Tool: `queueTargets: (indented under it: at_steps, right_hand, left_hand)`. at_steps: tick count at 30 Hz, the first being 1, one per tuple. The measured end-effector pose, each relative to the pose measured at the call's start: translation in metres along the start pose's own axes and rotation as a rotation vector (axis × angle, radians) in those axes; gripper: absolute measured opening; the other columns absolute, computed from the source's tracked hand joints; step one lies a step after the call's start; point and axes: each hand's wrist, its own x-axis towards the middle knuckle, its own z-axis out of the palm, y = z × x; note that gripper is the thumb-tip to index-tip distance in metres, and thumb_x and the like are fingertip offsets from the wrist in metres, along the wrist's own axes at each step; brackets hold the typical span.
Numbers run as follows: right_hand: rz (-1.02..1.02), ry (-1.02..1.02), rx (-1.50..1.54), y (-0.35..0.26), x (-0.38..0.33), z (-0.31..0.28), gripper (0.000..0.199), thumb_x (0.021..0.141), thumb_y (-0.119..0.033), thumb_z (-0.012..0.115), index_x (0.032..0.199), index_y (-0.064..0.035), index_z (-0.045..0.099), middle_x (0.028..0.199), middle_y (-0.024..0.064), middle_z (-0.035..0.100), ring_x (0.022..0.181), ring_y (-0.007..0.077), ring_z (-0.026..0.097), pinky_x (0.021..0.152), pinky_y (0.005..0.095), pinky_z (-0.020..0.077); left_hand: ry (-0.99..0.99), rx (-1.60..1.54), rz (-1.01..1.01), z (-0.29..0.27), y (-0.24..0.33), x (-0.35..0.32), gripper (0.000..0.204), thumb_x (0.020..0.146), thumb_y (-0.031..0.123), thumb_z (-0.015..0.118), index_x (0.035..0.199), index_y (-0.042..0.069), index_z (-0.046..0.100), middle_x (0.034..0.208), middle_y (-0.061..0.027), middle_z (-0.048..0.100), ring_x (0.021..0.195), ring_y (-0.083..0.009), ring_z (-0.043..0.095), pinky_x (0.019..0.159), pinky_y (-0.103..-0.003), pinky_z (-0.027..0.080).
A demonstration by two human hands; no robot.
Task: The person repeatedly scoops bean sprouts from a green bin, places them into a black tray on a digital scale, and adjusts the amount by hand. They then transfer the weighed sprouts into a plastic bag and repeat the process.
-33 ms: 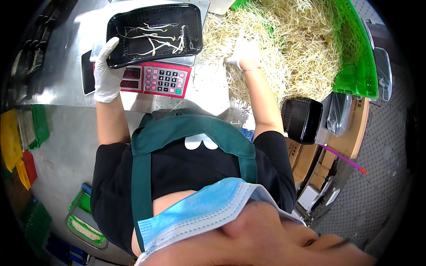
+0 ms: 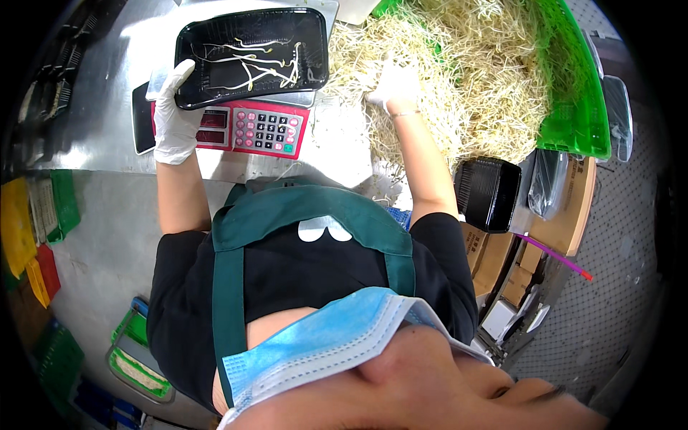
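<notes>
My left hand [image 2: 174,118], in a white glove, grips the left end of a black plastic tray [image 2: 251,20], thumb over its rim. Several loose bean sprouts [image 2: 258,61] lie in the tray, which is held above a red weighing scale [image 2: 269,130] with a keypad and partly hides its plate. At the near edge of a large pile of bean sprouts [image 2: 494,79], my gloved right hand [image 2: 395,87] reaches in among the sprouts. Its thumb points left, but glare and sprouts hide the fingertips, so whether it grasps any is unclear.
A green crate [image 2: 577,132] borders the pile on the right. Nested black trays [image 2: 491,195] stand at the metal table's [image 2: 107,122] right front, near cardboard boxes [image 2: 573,208]. A dark flat device [image 2: 143,118] lies left of the scale. Loose sprouts litter the tabletop.
My left hand and the black tray have shifted very slightly to the right. My right hand stays in nearly the same place among the sprouts.
</notes>
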Motion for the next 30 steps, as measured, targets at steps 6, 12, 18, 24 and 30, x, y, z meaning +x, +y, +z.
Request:
queueTargets:
  at_steps: [6,12,18,24,30]
  right_hand:
    - [-0.068,0.471,0.744,0.065,-0.027,0.042,0.092,0.064,-0.046,0.076,0.134,-0.0029,0.036,0.108,0.0169,0.063,0.096,0.0290,0.063,0.085,0.0352,0.0498]
    - [-0.117,0.716,0.858,0.053,-0.090,-0.045,0.082,0.069,-0.030,0.077,0.134,-0.0012,0.037,0.113,0.0165,0.059,0.101,0.0299,0.059,0.088,0.0382,0.0482]
    - [-0.320,0.920,0.017,-0.020,-0.075,-0.065,0.078,0.064,-0.023,0.076,0.129,0.0039,0.042,0.085,0.0178,0.059,0.078,0.0334,0.059,0.073,0.0399,0.0481]
    - [-0.579,0.393,0.323,-0.103,-0.059,-0.102,0.045,0.065,-0.016,0.066,0.106,-0.0030,0.052,0.086,0.0180,0.059,0.085,0.0346,0.058,0.075,0.0411,0.0484]
    - [-0.633,0.364,0.154,-0.125,-0.044,-0.106,0.049,0.064,-0.030,0.069,0.104,-0.0067,0.053,0.096,0.0163,0.061,0.093,0.0331,0.059,0.078,0.0390,0.0482]
  left_hand:
    - [-0.107,-0.066,-0.282,-0.019,0.016,0.010,0.022,0.086,0.009,0.057,0.105,0.000,0.063,0.105,-0.0097,0.065,0.100,-0.0180,0.061,0.092,-0.030,0.050]
    - [-0.139,0.382,-0.479,0.079,-0.004,-0.004,0.025,0.090,0.009,0.052,0.114,0.002,0.056,0.111,-0.0093,0.060,0.104,-0.0165,0.058,0.091,-0.030,0.048]
    - [-0.414,1.105,0.264,0.119,-0.073,0.002,0.040,0.088,0.025,0.057,0.117,-0.003,0.054,0.116,-0.0175,0.054,0.106,-0.0266,0.051,0.092,-0.035,0.041]
    - [-0.170,0.558,0.161,0.069,-0.100,0.013,0.042,0.089,0.023,0.056,0.123,-0.001,0.050,0.131,-0.0240,0.043,0.119,-0.0337,0.043,0.099,-0.042,0.036]
    - [-0.394,1.181,0.863,0.095,-0.030,0.025,0.055,0.091,0.015,0.053,0.140,0.000,0.030,0.127,-0.0169,0.052,0.110,-0.0215,0.054,0.094,-0.034,0.043]
